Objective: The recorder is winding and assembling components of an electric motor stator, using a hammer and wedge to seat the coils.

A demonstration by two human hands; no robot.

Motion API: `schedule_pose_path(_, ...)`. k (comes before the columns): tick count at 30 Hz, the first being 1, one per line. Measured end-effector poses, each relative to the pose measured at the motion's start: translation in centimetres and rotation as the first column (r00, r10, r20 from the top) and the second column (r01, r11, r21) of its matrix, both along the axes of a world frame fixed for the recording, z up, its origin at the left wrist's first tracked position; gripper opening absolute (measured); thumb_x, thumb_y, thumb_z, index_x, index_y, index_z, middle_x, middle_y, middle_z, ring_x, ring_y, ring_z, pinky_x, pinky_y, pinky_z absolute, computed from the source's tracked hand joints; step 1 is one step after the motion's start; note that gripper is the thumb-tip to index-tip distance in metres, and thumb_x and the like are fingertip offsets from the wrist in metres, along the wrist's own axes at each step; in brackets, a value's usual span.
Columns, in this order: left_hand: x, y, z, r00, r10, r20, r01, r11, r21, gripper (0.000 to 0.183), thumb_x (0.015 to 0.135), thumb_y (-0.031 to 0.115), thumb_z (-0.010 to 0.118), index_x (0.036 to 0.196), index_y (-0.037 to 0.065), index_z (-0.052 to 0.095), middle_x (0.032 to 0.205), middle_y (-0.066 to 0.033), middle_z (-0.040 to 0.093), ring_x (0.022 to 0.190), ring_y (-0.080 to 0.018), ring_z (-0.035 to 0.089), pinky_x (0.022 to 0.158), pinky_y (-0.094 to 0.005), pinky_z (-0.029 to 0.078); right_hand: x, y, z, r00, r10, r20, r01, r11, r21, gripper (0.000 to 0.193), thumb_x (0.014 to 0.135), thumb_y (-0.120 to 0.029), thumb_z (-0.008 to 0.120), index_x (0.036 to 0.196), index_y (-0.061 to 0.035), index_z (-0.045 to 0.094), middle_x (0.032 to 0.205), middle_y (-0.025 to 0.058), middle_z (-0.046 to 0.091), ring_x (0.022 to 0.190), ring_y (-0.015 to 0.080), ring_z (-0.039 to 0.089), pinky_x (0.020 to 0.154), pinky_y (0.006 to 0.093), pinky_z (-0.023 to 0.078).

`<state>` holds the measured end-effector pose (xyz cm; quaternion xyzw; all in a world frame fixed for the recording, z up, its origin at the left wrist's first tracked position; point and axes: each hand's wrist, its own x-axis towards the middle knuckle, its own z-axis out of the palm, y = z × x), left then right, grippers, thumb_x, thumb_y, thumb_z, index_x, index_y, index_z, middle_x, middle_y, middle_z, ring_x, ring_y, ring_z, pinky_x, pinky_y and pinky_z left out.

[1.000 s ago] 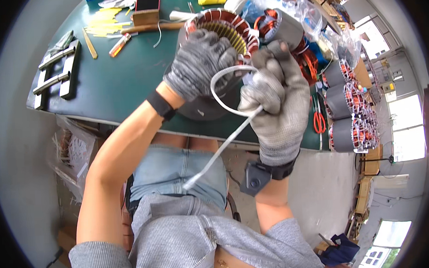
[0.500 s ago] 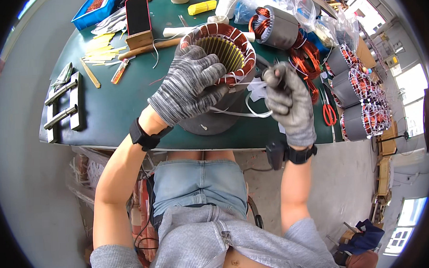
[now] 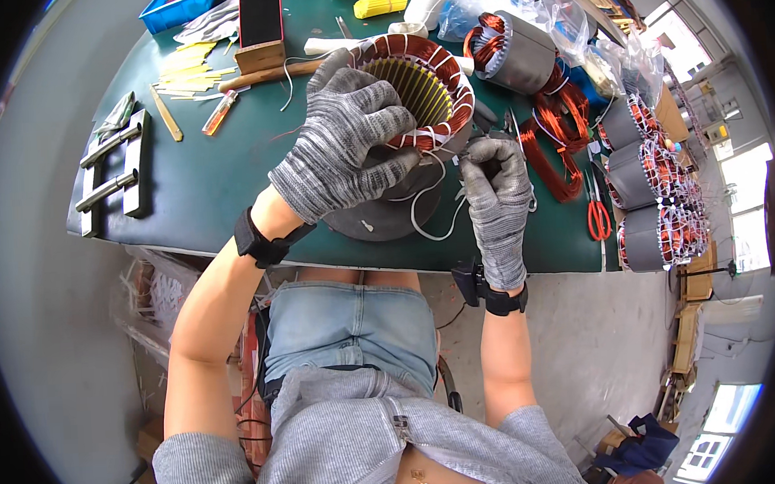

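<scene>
Fingers of our left hand [image 3: 344,140] lie apart over the wire ring [image 3: 463,87] above the green table [image 3: 203,181], already laced white around much of its rim, while our right hand's [image 3: 500,198] pinch together, on what we cannot tell, and a slack cord [image 3: 415,216] seems left to tighten.
</scene>
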<state>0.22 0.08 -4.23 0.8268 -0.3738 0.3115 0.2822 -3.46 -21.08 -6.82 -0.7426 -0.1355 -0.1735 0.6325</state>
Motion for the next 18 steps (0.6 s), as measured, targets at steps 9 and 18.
schedule_pose_path(9, -0.2, -0.1, 0.2, 0.999, -0.017, 0.031, 0.018, 0.999, -0.040, 0.028, 0.062, 0.021, 0.075, 0.086, 0.009, 0.067, 0.084, -0.0049, 0.059, 0.091, -0.0272, 0.055, 0.108, -0.0511, 0.020, 0.5, 0.1, -0.2, 0.999, 0.031, 0.030, -0.036, 0.985, 0.171, 0.014, 0.082, 0.004, 0.059, 0.086, -0.0059, 0.050, 0.087, 0.0023, 0.057, 0.070, 0.0049, 0.053, 0.061, 0.0185, 0.045)
schedule_pose_path(18, -0.1, -0.2, -0.4, 0.999, 0.014, 0.044, -0.013, 1.000, -0.020, 0.026, 0.067, 0.028, 0.071, 0.087, 0.012, 0.066, 0.085, -0.0055, 0.058, 0.094, -0.0285, 0.056, 0.106, -0.0492, 0.020, 0.9, 1.1, 0.0, 0.982, -0.138, 0.129, 0.150, 0.985, -0.081, 0.015, 0.082, -0.003, 0.065, 0.093, -0.0034, 0.054, 0.083, -0.0005, 0.055, 0.069, 0.0043, 0.050, 0.061, 0.0188, 0.044)
